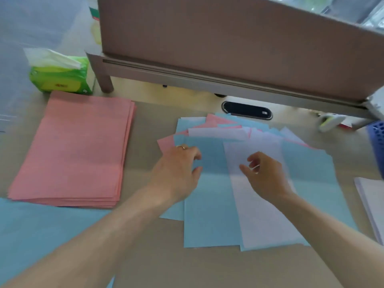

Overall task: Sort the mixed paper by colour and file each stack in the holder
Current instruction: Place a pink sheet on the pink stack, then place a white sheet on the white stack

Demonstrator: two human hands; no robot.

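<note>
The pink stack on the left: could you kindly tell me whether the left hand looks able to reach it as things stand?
Probably yes: the pink stack lies uncovered on the desk, just left of the left hand, with only bare desk between them.

Your fanned pile of mixed paper sheets point(209, 204) shows pale blue, pink and lilac-white on the plain beige bench point(166, 267). Left of that pile lies a salmon-pink paper stack point(79, 146); nearer you on that side, a pale blue paper stack point(31, 235); right of the pile, a lilac-white paper stack point(372, 196). Behind the pile's left stands a lime-green soft tissue pack point(60, 80) with yellow patches; far right of the pile, a blue plastic basket point(377, 140) with honeycomb holes.
</note>
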